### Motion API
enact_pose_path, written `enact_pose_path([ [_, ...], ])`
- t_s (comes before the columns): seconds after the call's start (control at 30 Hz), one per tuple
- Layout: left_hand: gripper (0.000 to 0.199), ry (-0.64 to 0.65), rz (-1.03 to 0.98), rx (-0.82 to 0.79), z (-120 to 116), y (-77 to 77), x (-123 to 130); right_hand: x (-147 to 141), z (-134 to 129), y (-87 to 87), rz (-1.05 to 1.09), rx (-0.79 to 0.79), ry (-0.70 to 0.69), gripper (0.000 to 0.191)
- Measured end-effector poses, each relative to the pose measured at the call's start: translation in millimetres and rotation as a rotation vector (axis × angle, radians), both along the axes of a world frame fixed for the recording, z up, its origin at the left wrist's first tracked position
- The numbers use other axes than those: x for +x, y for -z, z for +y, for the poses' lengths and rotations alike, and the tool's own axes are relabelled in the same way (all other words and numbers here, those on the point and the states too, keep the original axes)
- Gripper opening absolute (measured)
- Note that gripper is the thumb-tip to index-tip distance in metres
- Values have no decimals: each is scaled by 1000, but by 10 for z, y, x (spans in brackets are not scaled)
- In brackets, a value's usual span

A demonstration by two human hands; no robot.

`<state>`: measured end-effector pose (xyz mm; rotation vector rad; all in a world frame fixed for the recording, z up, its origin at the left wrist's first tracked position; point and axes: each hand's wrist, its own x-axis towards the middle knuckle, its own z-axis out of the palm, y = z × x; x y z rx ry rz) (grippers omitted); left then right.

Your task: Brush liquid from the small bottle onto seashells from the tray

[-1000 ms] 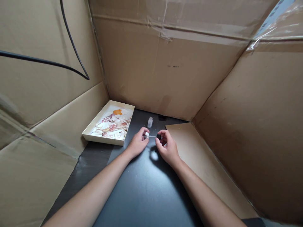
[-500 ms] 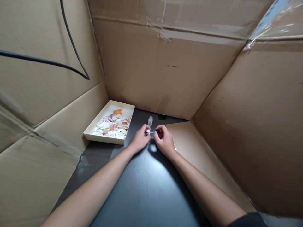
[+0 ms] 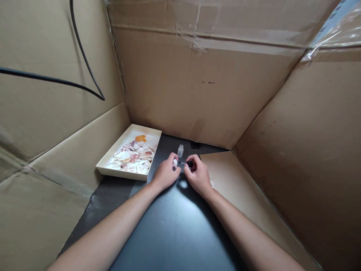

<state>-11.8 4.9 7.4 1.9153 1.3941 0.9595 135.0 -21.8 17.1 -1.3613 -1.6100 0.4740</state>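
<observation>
My left hand (image 3: 167,171) is closed in a pinch on a small white rounded piece (image 3: 175,162); it may be a shell, but it is too small to tell. Facing it, my right hand (image 3: 198,174) grips a black brush cap (image 3: 190,164) by its round top. The cap's thin stem points left, its tip close to the white piece; whether they touch cannot be made out. Just beyond the fingers, a small clear bottle (image 3: 180,151) stands upright without a cap on the dark table (image 3: 172,226).
To the left lies a shallow cream box (image 3: 121,174) holding many seashells (image 3: 134,156) and an orange piece (image 3: 140,138). A flat cardboard sheet (image 3: 225,173) is at the right. Cardboard walls (image 3: 180,90) enclose the table, and a black cable (image 3: 56,78) hangs at upper left.
The view has shifted slightly, so the hands, bottle and box appear a little lower. The stem between the hands now looks darker near its tip. Both hands keep their holds.
</observation>
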Motion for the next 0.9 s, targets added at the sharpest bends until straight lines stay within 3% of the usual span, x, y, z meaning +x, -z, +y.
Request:
enact_pose_path([
  [0.23,25,-4,-23,-29,1,0,3,2,-21,-9,127,19,-122,12],
  [0.4,24,3,-68,-46,20,31,-2,-1,-22,-8,113,7,-42,11],
  [0.9,22,25,-100,-83,24,34,8,-19,-23,-2,169,18,-63,13],
])
